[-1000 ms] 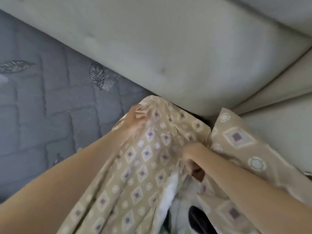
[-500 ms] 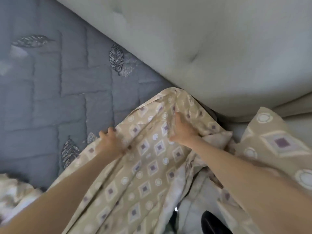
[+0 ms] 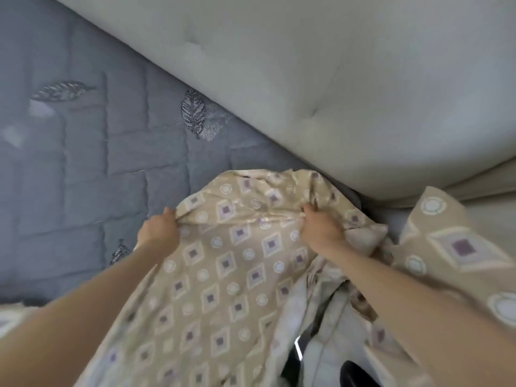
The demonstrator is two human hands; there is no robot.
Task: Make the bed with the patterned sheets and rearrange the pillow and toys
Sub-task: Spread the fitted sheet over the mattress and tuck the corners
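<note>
- Sheet [image 3: 223,275]: beige cloth, printed with rows of pale diamonds, each with a purple square at its middle, and small white rings between them.
- It lies over the near corner of the mattress [image 3: 83,177], its far edge bunched just short of the headboard [image 3: 307,79].
- Left hand [image 3: 159,233]: fingers curled, pinching a fold at the sheet's left edge.
- Right hand [image 3: 321,230]: fingers curled into a gathered ridge of the sheet near the headboard.
- Cloth between the two hands is drawn into a crease running from one to the other.
- More of the same cloth is heaped at the right, its pattern seen larger there.
- Mattress: grey-blue, quilted in blocks, with stitched leaf motifs.
- Headboard: pale, padded, tufted.
- Image blurs toward the lower edge; the dark shape there cannot be made out.
</note>
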